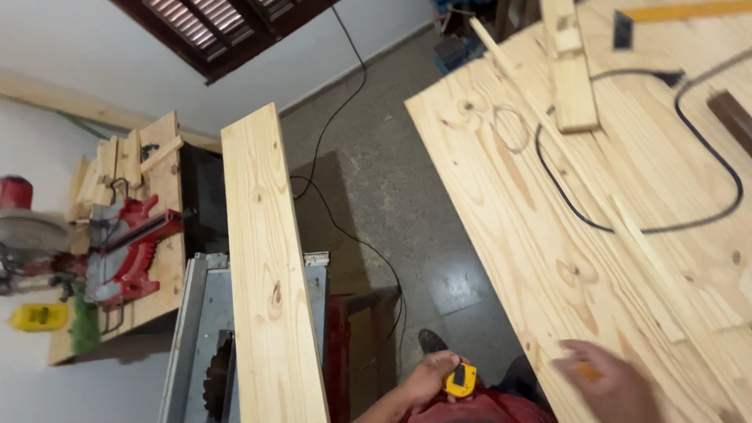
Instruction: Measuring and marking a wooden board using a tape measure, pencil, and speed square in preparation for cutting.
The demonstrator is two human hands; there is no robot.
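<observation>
Left hand (429,376) low near centre, fingers curled round a small yellow-and-black tape measure (460,380), held close against the person's red shirt (486,409). Right hand (607,380) near right, blurred, lying over the near edge of the big pale pine bench (501,227); something small and orange shows at the fingers, cannot tell if gripped or how far the hand is open.

On the bench: thin pale wood strip (627,227) running diagonally from far to near, black cable (705,196) looping across the top, short pale wood block (570,74) at the far end, dark brown piece (732,117) at the far right edge.

Left of the hands: long pale pine plank (270,266) lying lengthwise over a grey metal table saw (200,337), round blade (221,380) showing just left of the plank's near end. Dark red stand (341,345) just right of the saw.

Further left: red and grey mitre saw (117,251) on a small wooden stand (160,204), offcuts stacked behind it. Yellow tool (39,316) at the far left edge.

Grey speckled floor (392,172) between plank and bench, thin black cord (345,227) trailing over it. Dark brown louvred shutter (219,27) on the white wall, far side.
</observation>
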